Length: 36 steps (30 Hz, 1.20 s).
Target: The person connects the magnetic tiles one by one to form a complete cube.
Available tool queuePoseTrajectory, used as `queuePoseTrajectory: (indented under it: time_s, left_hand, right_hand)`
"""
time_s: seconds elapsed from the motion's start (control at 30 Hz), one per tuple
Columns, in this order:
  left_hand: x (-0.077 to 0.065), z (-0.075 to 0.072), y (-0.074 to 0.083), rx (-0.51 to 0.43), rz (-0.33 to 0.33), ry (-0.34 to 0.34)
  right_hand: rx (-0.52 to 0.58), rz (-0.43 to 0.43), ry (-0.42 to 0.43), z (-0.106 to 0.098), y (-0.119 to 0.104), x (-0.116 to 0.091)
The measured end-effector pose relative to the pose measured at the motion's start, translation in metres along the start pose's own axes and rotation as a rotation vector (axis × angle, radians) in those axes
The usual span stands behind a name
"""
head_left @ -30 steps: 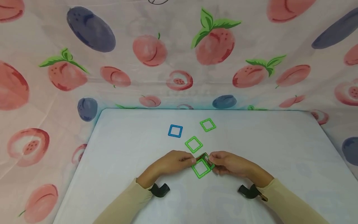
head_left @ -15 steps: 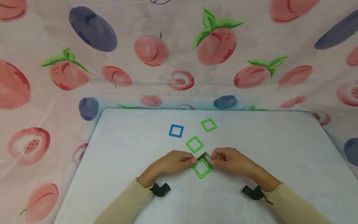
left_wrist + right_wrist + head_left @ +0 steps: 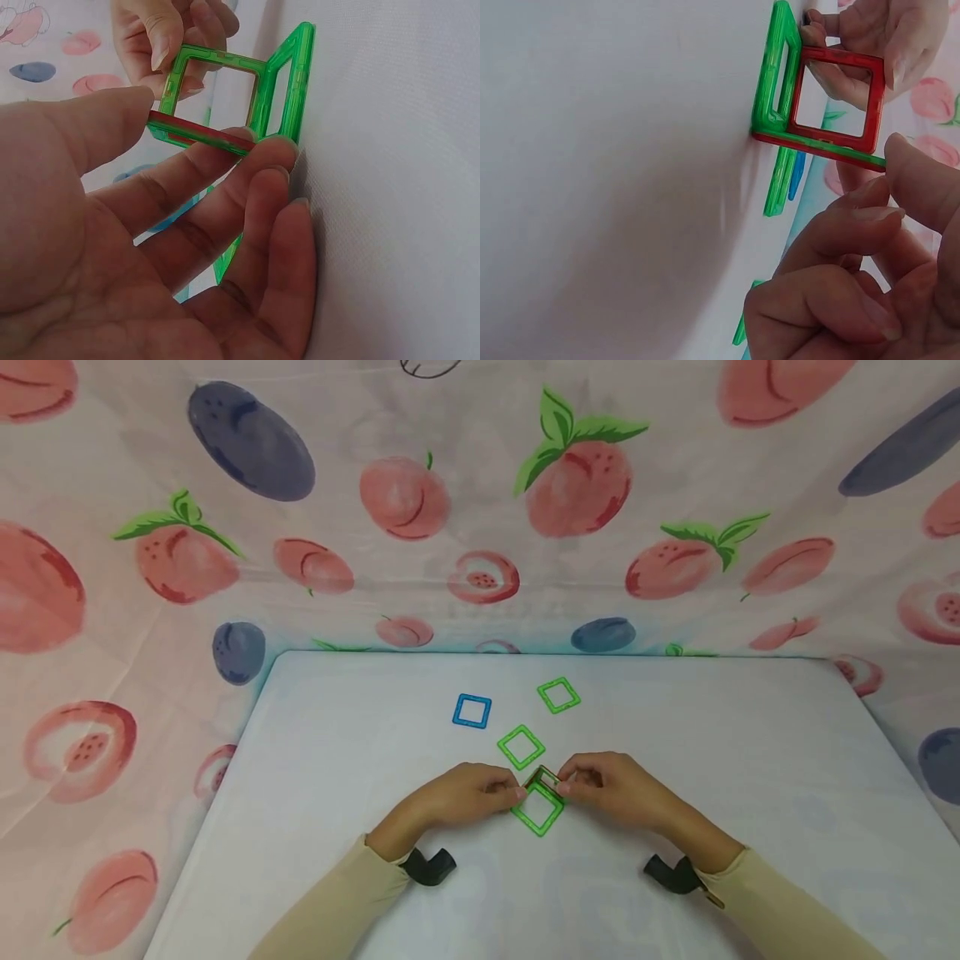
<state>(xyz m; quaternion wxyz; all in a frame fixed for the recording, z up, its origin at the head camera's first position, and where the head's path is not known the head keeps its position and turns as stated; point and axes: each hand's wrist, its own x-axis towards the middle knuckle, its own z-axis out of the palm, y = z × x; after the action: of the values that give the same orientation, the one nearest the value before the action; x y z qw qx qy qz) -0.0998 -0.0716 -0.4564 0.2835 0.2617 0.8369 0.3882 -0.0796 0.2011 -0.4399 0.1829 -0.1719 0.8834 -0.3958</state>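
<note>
Between the two hands, a flat green frame lies on the table, and two frames stand along its sides, meeting at one corner. The left hand pinches the red-looking frame; the right hand pinches the green upright frame, its other fingers curled. One second ago, these fingers reached lower; now they are higher, so I judge this corner is nearly fitted.

Muted, diffuse light reaches your table, bluish along its far edge; your right-wrist view shows a broad, soft shadow.
</note>
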Motion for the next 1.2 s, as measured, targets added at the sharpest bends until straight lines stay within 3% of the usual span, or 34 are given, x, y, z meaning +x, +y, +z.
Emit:
queuePoseTrajectory:
  time_s: [0.63, 0.93, 1.2]
  left_hand:
    - [-0.001, 0.0, 0.001, -0.009, -0.007, -0.02]
    - [-0.003, -0.002, 0.0, -0.038, -0.028, -0.044]
    - [0.001, -0.002, -0.001, -0.124, -0.048, 0.011]
  right_hand:
    - [-0.009, 0.037, -0.029, -0.002, 0.001, -0.001]
    - [-0.027, -0.043, -0.021, -0.004, 0.001, 0.0]
    - [-0.028, -0.078, -0.014, 0.001, -0.003, 0.011]
